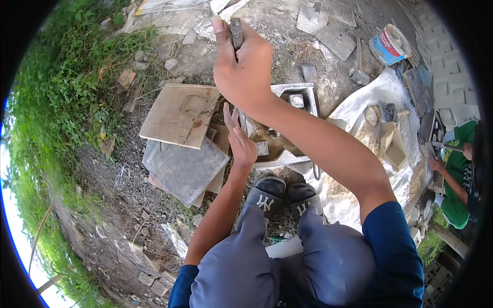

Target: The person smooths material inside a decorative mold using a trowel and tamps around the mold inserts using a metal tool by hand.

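Observation:
My right hand (246, 72) is raised in the upper middle, closed round a dark bar-like tool (236, 32) whose blunt end sticks up beside my thumb. The rest of the tool is hidden by the fist. Below it, a square metal mould (282, 162) with small metal blocks (296, 100) inside rests on the ground, partly covered by my right forearm. My left hand (242, 143) is open at the mould's left side, fingers pointing up; whether it touches the rim I cannot tell. Left of that hand lie a tan square board (177, 115) and a grey slab (185, 167), stacked loosely.
A white sheet (354, 110) with sandy material and lumps spreads at the right. Behind it stands a paint bucket (389, 46). Another person's hand (436, 164) is at the far right. Broken slabs (334, 41) lie ahead; plants (77, 77) grow on the left.

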`<state>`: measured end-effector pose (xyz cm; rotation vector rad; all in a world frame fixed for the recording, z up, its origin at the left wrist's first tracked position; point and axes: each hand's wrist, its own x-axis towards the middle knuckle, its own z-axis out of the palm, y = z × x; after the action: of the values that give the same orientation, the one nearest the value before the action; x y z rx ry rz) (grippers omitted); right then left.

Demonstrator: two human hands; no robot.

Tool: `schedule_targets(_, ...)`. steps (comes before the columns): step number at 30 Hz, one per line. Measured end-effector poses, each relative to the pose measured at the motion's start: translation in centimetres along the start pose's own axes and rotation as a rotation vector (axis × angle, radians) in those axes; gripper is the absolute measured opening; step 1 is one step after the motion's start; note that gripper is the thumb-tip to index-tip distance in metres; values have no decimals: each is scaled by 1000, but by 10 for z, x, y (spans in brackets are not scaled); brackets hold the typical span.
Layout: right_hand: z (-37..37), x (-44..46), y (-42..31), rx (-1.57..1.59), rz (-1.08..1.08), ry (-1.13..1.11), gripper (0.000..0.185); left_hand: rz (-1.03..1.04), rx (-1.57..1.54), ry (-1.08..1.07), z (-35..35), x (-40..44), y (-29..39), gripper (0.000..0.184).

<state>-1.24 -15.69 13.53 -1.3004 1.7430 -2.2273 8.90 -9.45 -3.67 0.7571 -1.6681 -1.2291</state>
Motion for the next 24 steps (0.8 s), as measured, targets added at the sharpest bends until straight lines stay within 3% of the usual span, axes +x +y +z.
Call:
schedule_targets(5,-5,-7,-6,102,116,-47,45,9,15,30,1,-2,-4,87)
schedule_targets(7,-10,-10,-5,120,305,-173,54,7,16,33,1,-1,-1,87)
schedule_targets(11,-9,-9,0,397,181,-148,56,6,28,-14,-3,-2,-2,86)
schedule_targets(13,-10,-9,-2,422,326,-98,54,7,31,-1,-1,-3,-4,86)
schedule_targets(17,-4,-17,31,470,309,-182,51,29,47,35,3,-1,-12,86)
schedule_targets(19,-11,-8,15,533,408,-147,49,5,50,25,1,-8,-13,86)
schedule_targets(21,-19,-10,13,610,368,-131,50,7,49,48,2,-5,-12,86)
schedule_targets(23,-29,-18,25,691,448,-321,51,-57,6,-4,1,-3,-5,90)
schedule_targets(24,-40,-8,25,629,525,-530,53,-51,9,-6,0,-4,-7,90)
